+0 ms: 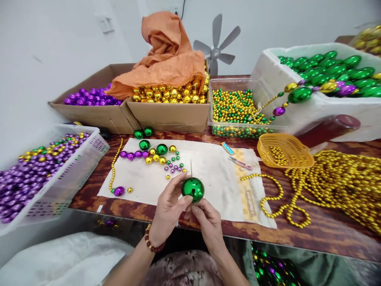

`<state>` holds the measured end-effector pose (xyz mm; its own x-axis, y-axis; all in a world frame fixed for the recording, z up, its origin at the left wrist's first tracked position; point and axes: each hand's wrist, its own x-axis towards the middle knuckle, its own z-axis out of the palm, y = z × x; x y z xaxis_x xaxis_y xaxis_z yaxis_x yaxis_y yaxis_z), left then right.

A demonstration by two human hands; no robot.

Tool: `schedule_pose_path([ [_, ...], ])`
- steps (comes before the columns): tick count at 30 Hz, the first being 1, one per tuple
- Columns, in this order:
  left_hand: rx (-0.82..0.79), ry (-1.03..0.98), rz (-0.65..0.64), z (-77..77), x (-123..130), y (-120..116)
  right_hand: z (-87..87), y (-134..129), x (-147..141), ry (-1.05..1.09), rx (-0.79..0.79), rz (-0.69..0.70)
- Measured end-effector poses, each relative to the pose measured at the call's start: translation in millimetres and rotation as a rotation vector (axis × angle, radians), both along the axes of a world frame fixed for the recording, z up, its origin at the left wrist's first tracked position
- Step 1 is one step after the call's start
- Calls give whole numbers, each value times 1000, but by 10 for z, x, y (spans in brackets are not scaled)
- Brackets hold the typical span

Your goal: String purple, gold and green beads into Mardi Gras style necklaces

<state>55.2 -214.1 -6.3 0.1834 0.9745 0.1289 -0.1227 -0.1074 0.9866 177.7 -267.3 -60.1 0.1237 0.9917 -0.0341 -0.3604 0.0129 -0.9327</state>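
Head view: with my left grip (170, 201) I pinch a large green bead (193, 190) above the cloth (220, 200) on the desk (239, 228), toward its six o'clock edge. A needle (191, 170) stands at the bead's twelve o'clock. My right grip (207, 217) bunches just beneath; whether it pinches anything, I cannot tell. The glossy, curved surface could slip if finger pressure is uneven, scattering small loose beads (175, 168) at eleven o'clock; a careless fingertip near the exposed needle risks a prick.
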Motion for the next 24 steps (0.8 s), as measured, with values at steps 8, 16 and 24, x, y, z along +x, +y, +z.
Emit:
schedule_pose_path([
  [8,-69,192,-126,-379,108,-150,-298,-121,194,106,-275,-68],
  [16,291,839,211,-773,-251,699,-436,-35,375,53,-329,-190],
  [24,469,1213,73,-873,-188,862,-513,-35,353,-12,-353,-162],
])
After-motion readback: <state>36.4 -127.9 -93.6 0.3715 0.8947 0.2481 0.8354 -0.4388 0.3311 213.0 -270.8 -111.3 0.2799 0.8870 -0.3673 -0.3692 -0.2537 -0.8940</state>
